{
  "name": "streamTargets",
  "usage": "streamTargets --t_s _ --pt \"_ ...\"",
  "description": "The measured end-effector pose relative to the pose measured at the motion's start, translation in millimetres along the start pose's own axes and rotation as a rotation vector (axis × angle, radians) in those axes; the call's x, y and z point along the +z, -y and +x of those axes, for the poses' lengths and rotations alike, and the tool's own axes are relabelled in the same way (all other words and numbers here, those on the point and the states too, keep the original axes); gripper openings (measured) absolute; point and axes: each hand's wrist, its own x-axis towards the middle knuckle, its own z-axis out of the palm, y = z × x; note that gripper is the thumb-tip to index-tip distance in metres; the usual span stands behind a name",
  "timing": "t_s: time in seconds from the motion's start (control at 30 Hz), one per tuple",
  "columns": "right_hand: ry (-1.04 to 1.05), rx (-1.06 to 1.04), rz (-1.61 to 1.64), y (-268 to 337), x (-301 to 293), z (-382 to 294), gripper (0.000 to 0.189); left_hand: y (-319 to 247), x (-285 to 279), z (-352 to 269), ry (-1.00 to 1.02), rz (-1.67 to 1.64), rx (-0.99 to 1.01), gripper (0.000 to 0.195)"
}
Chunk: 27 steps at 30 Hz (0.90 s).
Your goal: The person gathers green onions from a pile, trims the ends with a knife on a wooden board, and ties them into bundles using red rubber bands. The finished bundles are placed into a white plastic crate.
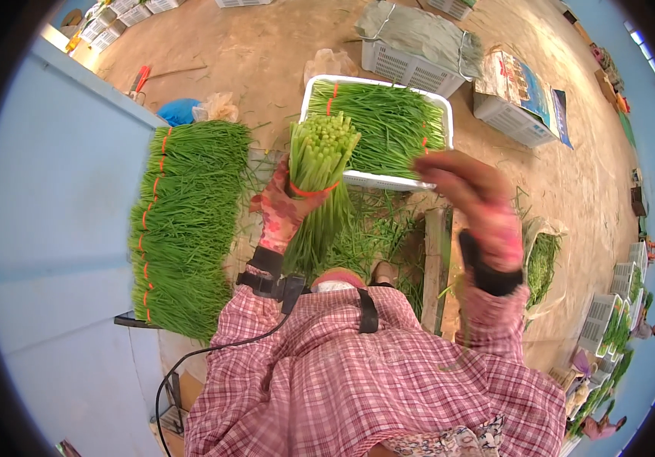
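My left hand (pixel 290 208), in a pink patterned glove, grips a bundle of long green stalks (pixel 323 151) that look like garlic chives. An orange band rings the bundle, whose pale cut ends point up while its leaves hang down. My right hand (pixel 476 200) is raised at the right, blurred by motion, near the front right corner of a white plastic crate (pixel 384 181); whether it holds anything is unclear. Banded green bundles (pixel 379 125) lie inside the crate. At the left, a long row of similar banded bundles (pixel 193 228) is stacked.
A covered crate (pixel 413 65) and another crate (pixel 513 118) stand beyond. Loose leaves (pixel 379 228) litter the floor before me, beside a wooden board (pixel 435 268). A clear bag of greens (pixel 541 265) lies right. A blue wall (pixel 70 171) borders the left; other people are far right.
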Motion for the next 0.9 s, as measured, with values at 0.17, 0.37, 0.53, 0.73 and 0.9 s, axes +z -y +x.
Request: streamTargets --t_s 0.17,0.37,0.53,0.73,0.9 --pt "0.012 0.041 -0.521 -43.2 53.5 41.8 0.014 -24.2 7.2 -0.2 -0.01 0.211 0.087 0.082" --pt "0.107 -0.118 -0.714 -50.5 45.4 54.6 0.006 -31.3 12.3 -0.8 -0.004 0.216 0.051 0.091" --pt "-0.123 0.022 -0.13 -29.7 10.7 40.0 0.012 -13.4 10.8 -5.3 -0.057 0.031 0.078 0.082" --pt "-0.138 -0.127 0.415 -29.9 -196.4 -44.2 0.023 10.5 -7.1 -8.1 -0.112 0.039 -0.007 0.085" --pt "-0.169 0.177 -0.577 -101.0 -60.2 -55.4 0.073 -7.1 9.1 1.5 -0.204 0.228 0.037 0.079"
